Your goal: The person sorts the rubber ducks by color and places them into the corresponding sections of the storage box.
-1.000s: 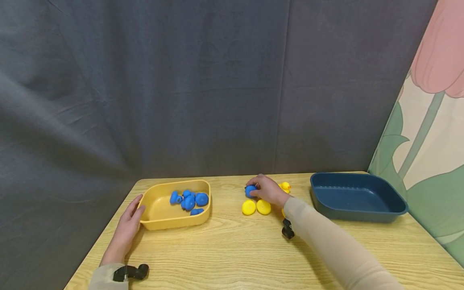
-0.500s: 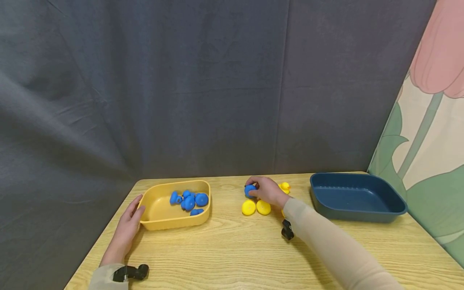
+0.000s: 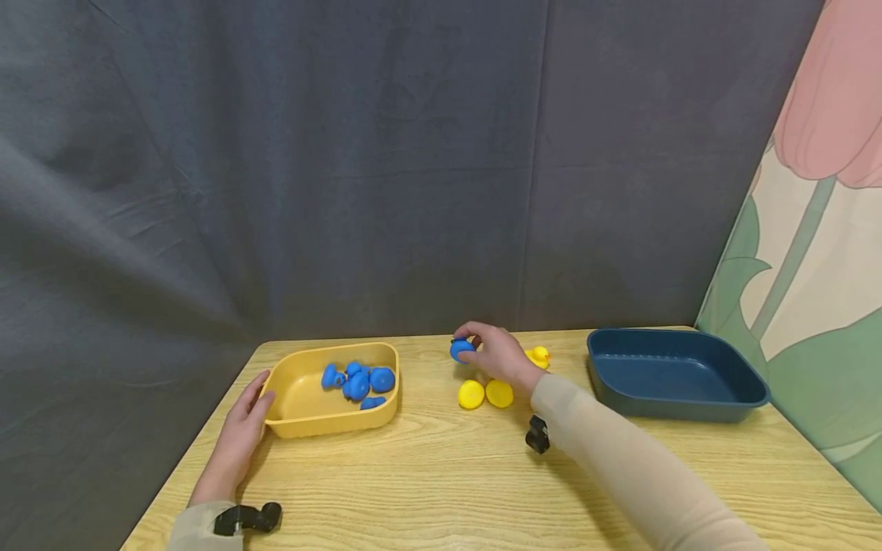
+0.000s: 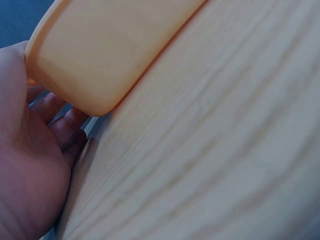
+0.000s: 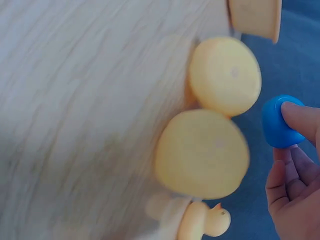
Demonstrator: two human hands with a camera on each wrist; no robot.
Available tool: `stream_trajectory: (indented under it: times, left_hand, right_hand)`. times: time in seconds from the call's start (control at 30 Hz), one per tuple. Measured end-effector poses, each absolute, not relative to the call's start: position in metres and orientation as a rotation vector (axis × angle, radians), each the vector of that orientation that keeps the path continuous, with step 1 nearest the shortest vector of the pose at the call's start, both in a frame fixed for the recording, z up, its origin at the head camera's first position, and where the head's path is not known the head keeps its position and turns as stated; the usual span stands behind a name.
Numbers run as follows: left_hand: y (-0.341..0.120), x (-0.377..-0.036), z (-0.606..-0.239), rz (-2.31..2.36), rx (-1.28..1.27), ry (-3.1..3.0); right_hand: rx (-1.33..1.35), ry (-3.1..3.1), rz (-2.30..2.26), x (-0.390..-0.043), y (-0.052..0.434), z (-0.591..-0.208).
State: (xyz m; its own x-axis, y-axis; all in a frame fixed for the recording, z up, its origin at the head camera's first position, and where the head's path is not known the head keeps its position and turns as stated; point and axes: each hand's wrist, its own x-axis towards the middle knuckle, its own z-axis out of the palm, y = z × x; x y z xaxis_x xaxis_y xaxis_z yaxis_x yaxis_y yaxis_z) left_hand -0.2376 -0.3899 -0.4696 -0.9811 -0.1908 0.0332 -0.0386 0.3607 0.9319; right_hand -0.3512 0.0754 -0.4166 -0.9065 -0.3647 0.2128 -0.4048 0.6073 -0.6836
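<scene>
Blue duck (image 3: 462, 350) centre frame, lifted just above the table (image 3: 441, 490), pinched in my right hand (image 3: 498, 356), fingertips (image 5: 300, 117) curled round it. Two yellow ducks (image 3: 485, 393) lie below it. Lower left, my left hand (image 3: 237, 444), fingers relaxed, rests against the yellow tray (image 3: 310, 417), probably steadying it.

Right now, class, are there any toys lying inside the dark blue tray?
No. In the head view the dark blue tray shows only its bare floor, while the blue toys lie in the yellow tray.
</scene>
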Motion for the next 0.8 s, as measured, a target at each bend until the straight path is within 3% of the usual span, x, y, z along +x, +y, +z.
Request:
stream_trajectory:
  times: [0.8]
  left_hand:
    - [-0.389,-0.237,-0.471,-1.689,0.22,-2.48]
  right_hand:
    - [0.849,-2.599,1.275,-0.317,0.016,-0.389]
